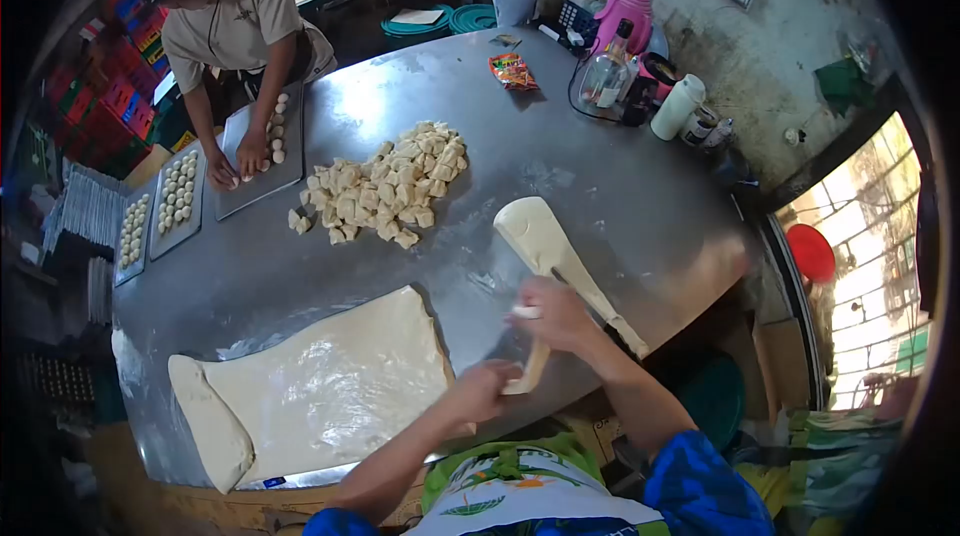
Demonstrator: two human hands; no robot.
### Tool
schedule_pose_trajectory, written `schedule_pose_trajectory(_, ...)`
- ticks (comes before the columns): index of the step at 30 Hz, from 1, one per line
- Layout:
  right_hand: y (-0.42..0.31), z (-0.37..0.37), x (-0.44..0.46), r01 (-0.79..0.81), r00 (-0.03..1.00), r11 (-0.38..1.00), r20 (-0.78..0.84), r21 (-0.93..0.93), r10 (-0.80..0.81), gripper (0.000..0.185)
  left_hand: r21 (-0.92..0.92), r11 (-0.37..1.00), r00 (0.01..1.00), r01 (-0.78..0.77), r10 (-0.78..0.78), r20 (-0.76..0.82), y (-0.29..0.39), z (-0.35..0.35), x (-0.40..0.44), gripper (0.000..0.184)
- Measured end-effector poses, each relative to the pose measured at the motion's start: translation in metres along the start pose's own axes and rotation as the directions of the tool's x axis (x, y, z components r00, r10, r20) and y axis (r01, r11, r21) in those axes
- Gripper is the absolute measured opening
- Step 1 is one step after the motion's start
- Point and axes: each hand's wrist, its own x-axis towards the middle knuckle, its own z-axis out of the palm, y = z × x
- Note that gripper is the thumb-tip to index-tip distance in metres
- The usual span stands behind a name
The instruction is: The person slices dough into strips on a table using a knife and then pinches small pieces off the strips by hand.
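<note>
My left hand (482,392) is closed at the lower end of a short dough strip (533,368). My right hand (557,316), blurred by motion, is closed just above that strip, with a small whitish thing showing at its fingers. Behind the right hand lies a long folded length of dough (535,234); a dark narrow edge crosses it, perhaps a blade, though I cannot tell. Left of my left hand spreads a wide, shiny dough sheet (335,381), its left end folded over. A heap of cut dough pieces (385,186) sits further back.
Across the metal table (600,186), a person (235,26) handles dough balls on a tray (262,171). More trays of dough balls (178,194) stand at left. Toward the wall are an orange packet (513,72), a glass bottle (605,76) and a pink flask (625,11).
</note>
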Motion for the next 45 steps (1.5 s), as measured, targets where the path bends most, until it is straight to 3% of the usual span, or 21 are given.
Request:
schedule_pose_trajectory(1,-0.012,-0.019,-0.016,-0.118,0.987,0.992,-0.102,0.04,0.122,0.025,-0.054,0.99,0.991,0.129,-0.127,0.035,0.009,-0.027,-0.02,0.024)
schedule_pose_trajectory(2,-0.011,-0.029,-0.031,-0.056,0.965,0.996,-0.251,0.067,0.071,0.027,-0.105,0.986,0.992,0.128,-0.127,0.015,0.021,-0.061,-0.04,0.023)
schedule_pose_trajectory(4,-0.023,-0.045,-0.058,-0.248,0.897,0.968,-0.373,0.023,0.239,0.031,-0.267,0.955,0.991,0.126,-0.133,-0.008,0.018,-0.118,-0.083,0.02)
schedule_pose_trajectory(6,-0.016,-0.034,-0.08,-0.349,0.836,0.921,-0.387,0.171,0.389,0.033,-0.36,0.792,0.87,0.493,-0.458,0.185,0.004,-0.165,-0.123,0.037)
schedule_pose_trajectory(7,-0.018,-0.024,-0.087,-0.337,0.843,0.927,-0.386,0.163,0.374,0.033,-0.365,0.794,0.873,0.486,-0.457,0.169,-0.002,-0.164,-0.134,0.037)
schedule_pose_trajectory(8,-0.024,-0.01,-0.092,-0.235,0.917,0.972,-0.326,0.019,0.229,0.033,0.213,0.86,0.885,0.464,-0.46,-0.067,-0.01,-0.158,-0.143,0.053)
schedule_pose_trajectory(9,-0.032,0.002,-0.092,-0.115,0.965,0.987,-0.248,-0.114,0.084,0.032,0.718,0.564,0.908,0.409,-0.328,-0.259,-0.014,-0.155,-0.15,0.07)
schedule_pose_trajectory(11,-0.06,0.03,-0.085,0.148,0.955,0.987,-0.269,0.066,-0.125,0.028,0.34,0.878,0.941,0.337,-0.307,-0.141,0.017,-0.138,-0.124,0.094)
schedule_pose_trajectory(14,-0.134,0.045,-0.073,0.223,0.96,0.941,-0.227,0.255,-0.166,0.026,-0.142,0.981,0.961,0.13,-0.16,-0.226,0.064,-0.057,-0.081,0.079)
schedule_pose_trajectory(17,-0.155,0.033,-0.075,0.394,0.917,0.833,-0.221,0.389,-0.331,0.022,-0.064,0.992,0.932,0.106,-0.121,-0.343,0.049,-0.018,-0.07,0.068)
schedule_pose_trajectory(19,-0.159,0.01,-0.079,0.26,0.933,0.773,0.056,0.579,-0.356,0.013,0.002,0.996,0.894,0.091,-0.081,-0.44,0.036,0.009,-0.061,0.057)
schedule_pose_trajectory(24,-0.106,0.008,-0.058,0.254,0.938,0.776,0.049,0.578,-0.343,0.013,0.171,0.981,0.789,0.094,0.031,-0.613,0.004,0.062,-0.031,0.032)
schedule_pose_trajectory(26,-0.084,0.008,-0.022,0.497,0.831,0.672,-0.077,0.548,-0.551,0.017,-0.263,0.965,0.749,0.011,-0.183,-0.637,0.063,0.023,-0.015,0.031)
schedule_pose_trajectory(27,-0.087,-0.008,-0.014,0.493,0.829,0.665,-0.07,0.561,-0.555,0.017,-0.265,0.964,0.741,0.025,-0.195,-0.642,0.081,0.016,-0.006,0.031)
schedule_pose_trajectory(29,-0.092,-0.04,-0.004,0.682,0.73,0.699,-0.146,0.214,-0.668,0.025,-0.368,0.93,0.47,-0.022,-0.315,-0.825,0.101,0.004,0.008,0.03)
schedule_pose_trajectory(30,-0.088,-0.044,-0.004,0.689,0.723,0.69,-0.142,0.224,-0.676,0.025,-0.363,0.932,0.457,-0.017,-0.316,-0.832,0.101,-0.001,0.011,0.03)
schedule_pose_trajectory(34,-0.067,-0.043,-0.019,0.745,0.659,0.665,-0.093,-0.061,-0.747,0.034,0.093,0.954,0.733,0.284,-0.154,-0.663,0.086,-0.014,-0.001,0.033)
schedule_pose_trajectory(37,-0.054,-0.021,-0.029,0.7,0.713,0.711,0.005,-0.068,-0.701,0.033,0.119,0.961,0.724,0.248,-0.102,-0.682,0.069,0.001,-0.01,0.043)
schedule_pose_trajectory(41,-0.07,0.014,-0.052,0.436,0.9,0.871,-0.102,0.225,-0.424,0.022,-0.278,0.947,0.753,0.159,-0.299,-0.587,0.066,0.004,-0.023,0.02)
schedule_pose_trajectory(42,-0.058,0.022,-0.056,0.45,0.893,0.863,-0.086,0.23,-0.442,0.022,-0.279,0.947,0.736,0.161,-0.304,-0.605,0.057,0.011,-0.023,0.02)
schedule_pose_trajectory(45,-0.018,0.049,-0.043,0.106,0.979,0.98,0.153,0.168,-0.132,0.026,0.029,0.913,0.806,0.406,-0.343,-0.482,0.037,0.025,-0.033,0.015)
